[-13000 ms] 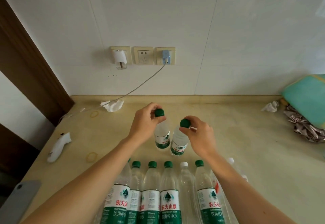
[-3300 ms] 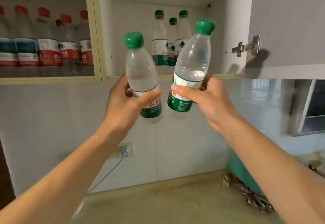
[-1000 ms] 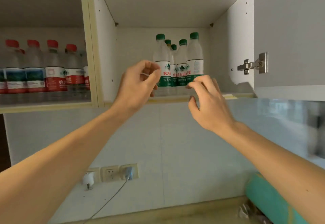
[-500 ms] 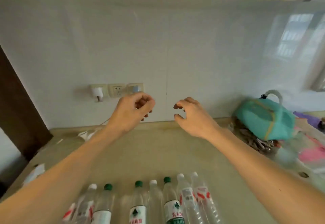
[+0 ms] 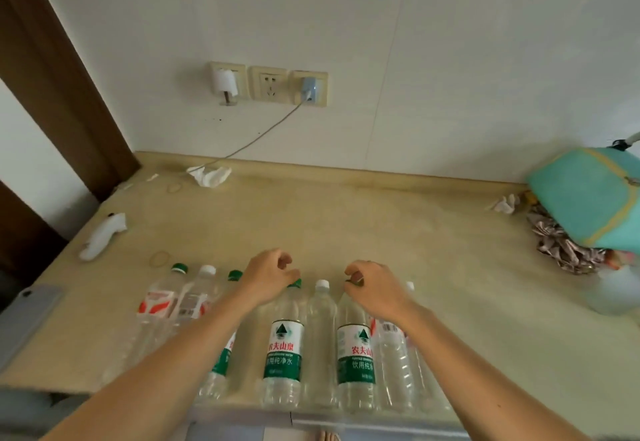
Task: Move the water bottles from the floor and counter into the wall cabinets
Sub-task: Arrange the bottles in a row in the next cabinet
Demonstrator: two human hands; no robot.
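Observation:
Several clear water bottles stand in a row at the front edge of the beige counter (image 5: 346,226). Two carry green labels (image 5: 284,354) (image 5: 355,354), a bare white-capped bottle (image 5: 321,333) stands between them, and red-labelled bottles (image 5: 156,305) are at the left. My left hand (image 5: 268,276) hovers with curled fingers just left of the first green-labelled bottle's cap, holding nothing. My right hand (image 5: 374,290) curls over the top of the second one and hides its cap; whether it grips is unclear. The wall cabinets are out of view.
A teal bag (image 5: 588,198) lies on crumpled cloth at the right, with a blurred pale bottle (image 5: 616,291) in front. Tissue (image 5: 209,176), a white object (image 5: 102,236) and a rubber band (image 5: 160,258) lie on the left. Wall sockets (image 5: 270,84) feed a cable.
My view has dropped from the cabinet to the counter. Both empty hands came down from the shelf to the tops of the row of bottles.

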